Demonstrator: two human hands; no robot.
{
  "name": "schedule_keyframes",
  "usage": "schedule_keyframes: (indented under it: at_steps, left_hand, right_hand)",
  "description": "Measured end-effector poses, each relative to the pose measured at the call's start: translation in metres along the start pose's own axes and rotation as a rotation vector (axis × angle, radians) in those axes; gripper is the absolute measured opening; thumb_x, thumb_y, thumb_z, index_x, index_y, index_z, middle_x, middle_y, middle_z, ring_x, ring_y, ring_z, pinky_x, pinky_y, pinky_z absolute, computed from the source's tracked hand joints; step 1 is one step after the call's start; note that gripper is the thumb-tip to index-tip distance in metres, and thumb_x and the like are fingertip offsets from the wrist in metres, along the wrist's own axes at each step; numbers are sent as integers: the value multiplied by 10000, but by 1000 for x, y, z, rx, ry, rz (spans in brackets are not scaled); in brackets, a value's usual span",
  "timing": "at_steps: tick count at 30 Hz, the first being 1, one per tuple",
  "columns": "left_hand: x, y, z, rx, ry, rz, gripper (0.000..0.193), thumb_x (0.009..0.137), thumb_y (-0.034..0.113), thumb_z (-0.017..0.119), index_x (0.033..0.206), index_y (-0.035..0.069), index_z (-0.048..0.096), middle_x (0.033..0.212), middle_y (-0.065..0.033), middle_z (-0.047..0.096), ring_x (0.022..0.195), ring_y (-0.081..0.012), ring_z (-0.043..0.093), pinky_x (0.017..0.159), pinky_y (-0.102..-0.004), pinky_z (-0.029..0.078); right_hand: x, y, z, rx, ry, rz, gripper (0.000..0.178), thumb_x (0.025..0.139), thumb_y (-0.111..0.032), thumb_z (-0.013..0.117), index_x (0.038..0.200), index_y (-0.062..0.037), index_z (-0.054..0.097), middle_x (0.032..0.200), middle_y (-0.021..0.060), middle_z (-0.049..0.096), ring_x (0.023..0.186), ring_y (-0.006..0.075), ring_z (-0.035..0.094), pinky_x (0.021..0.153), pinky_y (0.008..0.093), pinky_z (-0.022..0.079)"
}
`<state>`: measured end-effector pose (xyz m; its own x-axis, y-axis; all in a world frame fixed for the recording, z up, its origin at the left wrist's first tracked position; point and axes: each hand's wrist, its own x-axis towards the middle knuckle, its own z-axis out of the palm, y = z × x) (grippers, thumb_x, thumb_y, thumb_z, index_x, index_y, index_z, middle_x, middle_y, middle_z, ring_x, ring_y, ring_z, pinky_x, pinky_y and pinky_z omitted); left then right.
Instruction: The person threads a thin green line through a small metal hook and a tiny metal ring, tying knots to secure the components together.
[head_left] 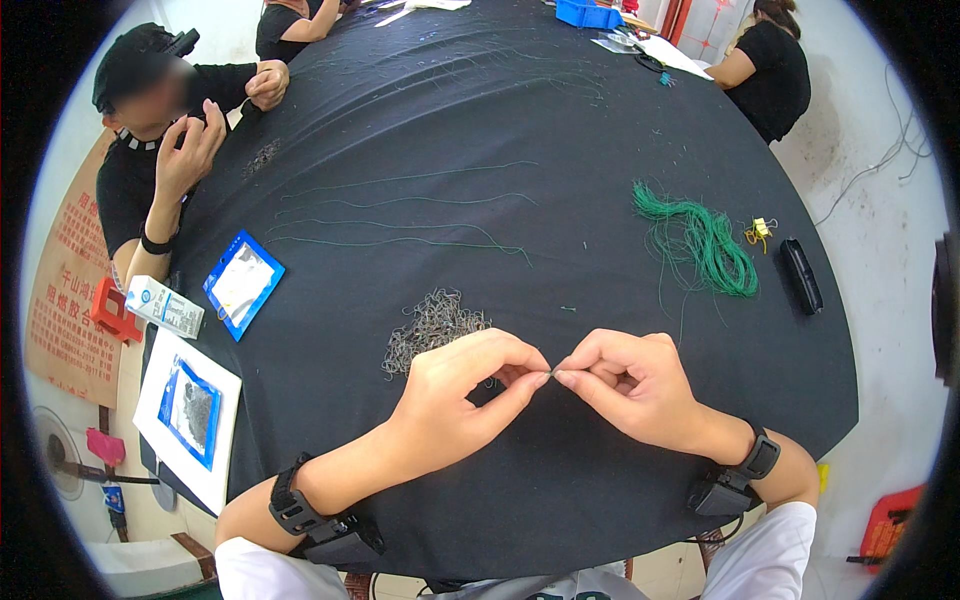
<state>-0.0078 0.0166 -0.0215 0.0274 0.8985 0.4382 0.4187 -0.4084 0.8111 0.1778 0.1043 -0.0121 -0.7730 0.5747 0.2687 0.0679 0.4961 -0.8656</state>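
Two pinches meet: the left hand (440, 385) and right hand (640, 392), thumb against forefinger, hold a dark sliver (551, 373) too small to identify, right of the piled metal hooks (432, 322). A slackened pinch could drop it; a leftward nudge could scatter the pile.

Workshop: shared table (560, 510), heaped hooks (434, 323)

The cloth (590, 500) looks matt, the hooks (437, 326) metallic.
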Motion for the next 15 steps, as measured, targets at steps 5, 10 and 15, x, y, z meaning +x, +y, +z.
schedule_keyframes:
  at_steps: [5,10,15]
  left_hand:
    - [2,0,1,-4,4,36,101,777,-29,667,866,-16,620,809,-89,634,698,-153,638,629,-248,521]
    - [2,0,1,55,0,86,104,766,-31,669,850,-10,612,802,-89,618,680,-159,630,609,-255,511]
    - [3,2,0,97,32,117,129,733,-56,673,842,-5,625,817,-96,625,693,-162,625,605,-257,501]
  right_hand:
    - [1,0,-1,7,-22,20,31,841,-58,640,840,-31,624,471,-17,392,433,27,327,429,229,264]
    - [2,-3,-1,117,-55,125,48,853,-61,625,878,-20,630,483,-40,374,468,13,301,454,224,256]
    - [2,-4,-2,124,-61,144,48,860,-62,619,880,-19,628,488,-46,379,476,7,302,459,220,248]
